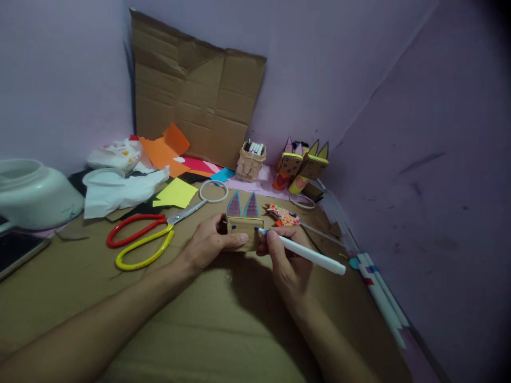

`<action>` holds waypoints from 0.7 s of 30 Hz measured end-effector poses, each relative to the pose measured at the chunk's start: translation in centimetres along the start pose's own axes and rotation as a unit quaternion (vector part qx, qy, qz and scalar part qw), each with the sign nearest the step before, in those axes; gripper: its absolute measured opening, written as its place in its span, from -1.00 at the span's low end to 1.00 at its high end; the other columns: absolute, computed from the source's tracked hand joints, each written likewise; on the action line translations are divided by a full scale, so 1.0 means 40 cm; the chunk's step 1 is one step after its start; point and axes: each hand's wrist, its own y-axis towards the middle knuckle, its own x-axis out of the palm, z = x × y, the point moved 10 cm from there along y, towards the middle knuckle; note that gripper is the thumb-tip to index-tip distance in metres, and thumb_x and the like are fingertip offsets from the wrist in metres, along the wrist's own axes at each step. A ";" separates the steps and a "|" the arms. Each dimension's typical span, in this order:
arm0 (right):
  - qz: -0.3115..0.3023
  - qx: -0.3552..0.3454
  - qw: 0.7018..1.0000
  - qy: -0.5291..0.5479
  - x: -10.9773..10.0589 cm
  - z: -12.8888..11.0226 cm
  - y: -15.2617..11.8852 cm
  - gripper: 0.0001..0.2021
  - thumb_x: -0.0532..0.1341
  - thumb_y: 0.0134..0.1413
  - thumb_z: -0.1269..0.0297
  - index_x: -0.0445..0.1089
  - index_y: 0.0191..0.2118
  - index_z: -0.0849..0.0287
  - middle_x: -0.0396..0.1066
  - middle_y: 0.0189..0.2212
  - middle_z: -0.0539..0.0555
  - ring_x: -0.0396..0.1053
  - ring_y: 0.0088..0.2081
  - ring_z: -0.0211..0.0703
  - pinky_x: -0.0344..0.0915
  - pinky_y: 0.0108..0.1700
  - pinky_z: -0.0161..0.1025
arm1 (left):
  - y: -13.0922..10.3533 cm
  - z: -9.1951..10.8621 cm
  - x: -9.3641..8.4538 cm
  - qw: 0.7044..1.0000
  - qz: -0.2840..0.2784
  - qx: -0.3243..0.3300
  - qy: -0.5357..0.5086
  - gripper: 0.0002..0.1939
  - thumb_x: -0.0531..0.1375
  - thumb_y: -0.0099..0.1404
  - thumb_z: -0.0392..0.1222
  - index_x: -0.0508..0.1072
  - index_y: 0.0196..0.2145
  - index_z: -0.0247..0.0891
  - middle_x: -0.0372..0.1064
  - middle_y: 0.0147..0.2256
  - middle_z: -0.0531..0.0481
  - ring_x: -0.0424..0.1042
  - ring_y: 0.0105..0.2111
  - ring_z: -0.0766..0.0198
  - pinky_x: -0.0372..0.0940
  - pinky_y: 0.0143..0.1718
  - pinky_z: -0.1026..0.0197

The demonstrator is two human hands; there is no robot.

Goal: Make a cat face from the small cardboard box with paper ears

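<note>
My left hand (211, 240) grips a small cardboard box (244, 242) with its thumb across the front and its fingers behind. Two pointed ears, coloured purple with blue outlines, stand up from the box's top edge, and two dark blue dots mark its front like eyes. In my right hand (289, 260) is a white marker (315, 255), its blue tip touching the right-hand dot. Scissors (170, 218) with one red and one yellow handle lie left of the box. Just behind my right hand is a piece of flower-patterned paper (282, 214).
A cardboard sheet (195, 85) leans on the wall. Before it stand a marker holder (251, 161) and two eared cardboard figures (291, 162). Yellow paper (178, 192), a tape ring (214, 191), and a white pot (35, 194) are leftward. Several white markers (381, 298) lie along the right edge.
</note>
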 end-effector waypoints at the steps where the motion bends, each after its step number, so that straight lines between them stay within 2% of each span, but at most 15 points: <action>1: -0.002 -0.001 1.000 -0.002 0.001 -0.001 0.000 -0.87 0.21 0.20 0.23 0.34 -0.36 0.12 0.41 -0.59 -0.08 0.39 -0.57 -0.25 0.29 -0.53 -0.32 | 0.000 0.000 0.000 1.000 0.000 0.000 0.000 -0.40 0.40 -0.11 -0.07 0.42 -0.10 -0.36 0.51 -0.17 -0.20 0.47 -0.13 -0.10 0.32 -0.08 -0.05; 9: 0.007 -0.017 1.000 0.003 -0.007 -0.015 -0.001 -0.90 0.19 0.21 0.28 0.33 -0.34 0.13 0.42 -0.57 -0.07 0.40 -0.55 -0.25 0.30 -0.50 -0.32 | 0.001 -0.006 -0.004 1.000 0.004 -0.005 -0.012 -0.42 0.41 -0.12 -0.06 0.45 -0.12 -0.34 0.52 -0.17 -0.18 0.49 -0.18 -0.04 0.34 -0.10 -0.03; 15: 0.075 -0.061 0.993 -0.070 -0.049 -0.042 -0.002 -0.88 0.20 0.19 0.31 0.34 -0.39 0.13 0.26 -0.63 -0.14 0.20 -0.62 -0.33 0.14 -0.55 -0.36 | -0.001 -0.009 -0.001 1.000 0.008 -0.012 -0.019 -0.44 0.41 -0.10 -0.06 0.45 -0.14 -0.34 0.53 -0.18 -0.19 0.49 -0.17 -0.05 0.33 -0.08 -0.05; 21: 0.044 -0.109 0.989 -0.093 -0.025 -0.066 0.002 -0.90 0.20 0.17 0.39 0.35 -0.39 0.14 0.26 -0.62 -0.15 0.19 -0.61 -0.36 0.11 -0.54 -0.37 | 0.005 -0.010 0.001 1.000 0.001 -0.009 -0.019 -0.42 0.41 -0.13 -0.08 0.45 -0.13 -0.34 0.52 -0.16 -0.19 0.48 -0.14 -0.07 0.32 -0.06 -0.05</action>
